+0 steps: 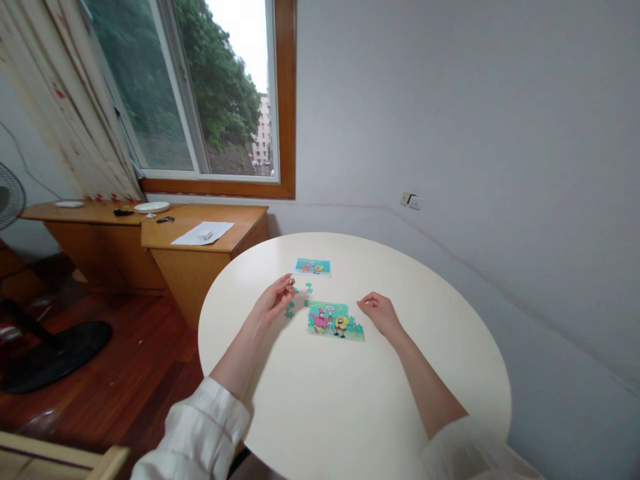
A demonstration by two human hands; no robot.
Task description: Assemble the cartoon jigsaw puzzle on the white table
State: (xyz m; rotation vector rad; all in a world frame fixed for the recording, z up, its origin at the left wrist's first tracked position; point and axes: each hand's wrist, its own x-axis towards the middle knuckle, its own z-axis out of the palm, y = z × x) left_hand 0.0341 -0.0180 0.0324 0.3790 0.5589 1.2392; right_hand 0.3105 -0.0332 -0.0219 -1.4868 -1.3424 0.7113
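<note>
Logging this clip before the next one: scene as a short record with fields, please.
Surface: pale table
Puzzle: partly joined, ragged upper right edge
Pieces: loose, left of and beyond puzzle
Card: flat, beyond pieces
Left hand: near pieces; small white thing at fingers, unclear
Right hand: near puzzle's ragged edge, fingers pinched, hold unclear
Background: desk, window

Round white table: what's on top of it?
The table bears a partly built puzzle, loose pieces near its left end and, beyond them, a picture card. The left hand and right hand hide patches of the table; anything under those cannot be seen.
</note>
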